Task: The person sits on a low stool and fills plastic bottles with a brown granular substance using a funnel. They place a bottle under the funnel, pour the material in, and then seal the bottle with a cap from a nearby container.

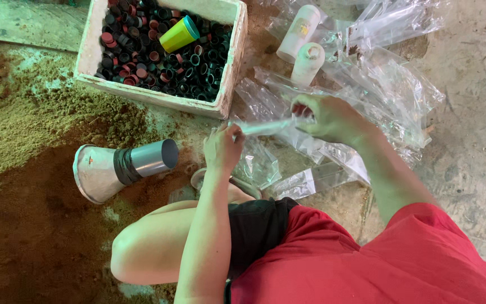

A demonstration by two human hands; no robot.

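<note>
Both hands, left hand (223, 147) and right hand (328, 117), stretch a clear plastic bag (268, 127).

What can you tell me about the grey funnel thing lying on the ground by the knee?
The funnel lies on its side on brown soil, left of the person's knee. Its wide whitish cone, dusted with dirt, points left; a black band joins it to a short grey tube whose open mouth faces right. It looks like plastic. Neither hand touches it; the left hand is nearest.

I log: white foam box (88, 53) of black and red plastic rings (158, 67); lime-green plastic cup (176, 36), teal-rimmed; clear plastic bags (378, 84).
</note>
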